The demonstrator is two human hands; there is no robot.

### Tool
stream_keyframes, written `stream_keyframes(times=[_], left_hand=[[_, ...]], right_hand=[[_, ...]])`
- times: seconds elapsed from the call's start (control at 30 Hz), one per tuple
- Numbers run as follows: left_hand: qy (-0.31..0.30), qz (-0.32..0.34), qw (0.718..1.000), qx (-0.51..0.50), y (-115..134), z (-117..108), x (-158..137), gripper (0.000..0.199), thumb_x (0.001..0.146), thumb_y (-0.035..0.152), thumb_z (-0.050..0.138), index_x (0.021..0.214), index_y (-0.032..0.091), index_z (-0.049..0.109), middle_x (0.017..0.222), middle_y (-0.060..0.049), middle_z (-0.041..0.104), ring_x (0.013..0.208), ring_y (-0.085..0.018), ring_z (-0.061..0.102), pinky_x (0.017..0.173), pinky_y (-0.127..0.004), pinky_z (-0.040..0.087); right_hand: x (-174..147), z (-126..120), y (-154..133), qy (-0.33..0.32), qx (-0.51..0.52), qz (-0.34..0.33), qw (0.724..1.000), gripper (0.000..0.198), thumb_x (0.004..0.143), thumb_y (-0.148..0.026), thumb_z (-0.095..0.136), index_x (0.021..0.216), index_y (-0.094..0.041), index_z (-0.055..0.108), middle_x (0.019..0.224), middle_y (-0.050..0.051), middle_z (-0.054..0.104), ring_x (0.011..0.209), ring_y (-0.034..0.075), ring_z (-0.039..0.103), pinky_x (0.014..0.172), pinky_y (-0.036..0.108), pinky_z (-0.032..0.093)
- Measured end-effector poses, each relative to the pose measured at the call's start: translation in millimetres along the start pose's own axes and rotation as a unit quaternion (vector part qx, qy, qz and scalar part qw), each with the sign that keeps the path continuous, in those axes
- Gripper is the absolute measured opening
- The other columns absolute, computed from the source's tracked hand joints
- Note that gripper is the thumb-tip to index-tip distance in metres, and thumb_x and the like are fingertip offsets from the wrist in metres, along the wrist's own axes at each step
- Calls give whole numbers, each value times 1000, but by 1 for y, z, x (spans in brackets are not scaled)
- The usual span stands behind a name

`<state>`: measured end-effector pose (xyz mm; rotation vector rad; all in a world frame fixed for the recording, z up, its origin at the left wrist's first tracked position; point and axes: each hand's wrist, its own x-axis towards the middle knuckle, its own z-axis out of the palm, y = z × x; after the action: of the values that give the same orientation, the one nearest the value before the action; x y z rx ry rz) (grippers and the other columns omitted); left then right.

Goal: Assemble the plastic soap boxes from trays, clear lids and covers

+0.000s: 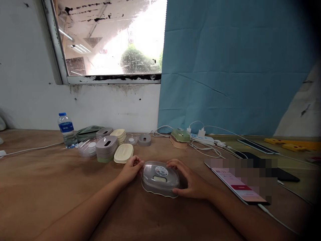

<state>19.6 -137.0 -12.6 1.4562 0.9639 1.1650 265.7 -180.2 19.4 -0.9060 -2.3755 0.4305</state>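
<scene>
A small lidded plastic box (162,183) rests on the table before me. Its lid is clear, with a round printed label on top, and its grey body has a wavy pale rim at the bottom. My right hand (192,180) grips the box's right side, thumb at the near corner and fingers at the far corner. At the far left corner, my left hand (132,168) is closed, its curled fingertips against the edge of the box. What those fingertips pinch is partly hidden.
Left of centre stand grey boxes (107,147), cream lids (123,153), clear lids (87,147) and a water bottle (66,130). A green box (180,135) sits at the back beside a power strip (202,139) with white cables. To the right lies a phone (240,187) on a cable.
</scene>
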Motion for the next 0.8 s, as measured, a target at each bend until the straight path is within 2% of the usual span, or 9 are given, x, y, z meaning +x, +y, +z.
stream_keyframes(times=[0.33,0.6,0.8], left_hand=[[11,-10,1000,-5,-2,4,-2,32,68,46,54,66,17,42,52,6,49,46,-7,43,47,-20,32],[-20,-29,999,-13,-1,4,-1,22,68,36,55,69,17,44,47,7,48,42,-7,42,45,-20,31],[-18,-52,998,-15,7,5,-5,20,65,32,57,69,17,45,49,7,49,43,-7,42,44,-19,30]], right_hand=[[2,-1,-1,-14,-6,17,1000,56,63,-32,66,111,-22,39,113,7,42,101,22,44,85,31,39],[1,-1,-2,-17,-8,23,1000,55,62,-32,65,110,-22,40,113,7,42,101,22,44,84,31,39],[1,-2,-3,-23,-7,22,999,55,62,-34,65,109,-22,39,111,7,41,100,23,44,85,32,38]])
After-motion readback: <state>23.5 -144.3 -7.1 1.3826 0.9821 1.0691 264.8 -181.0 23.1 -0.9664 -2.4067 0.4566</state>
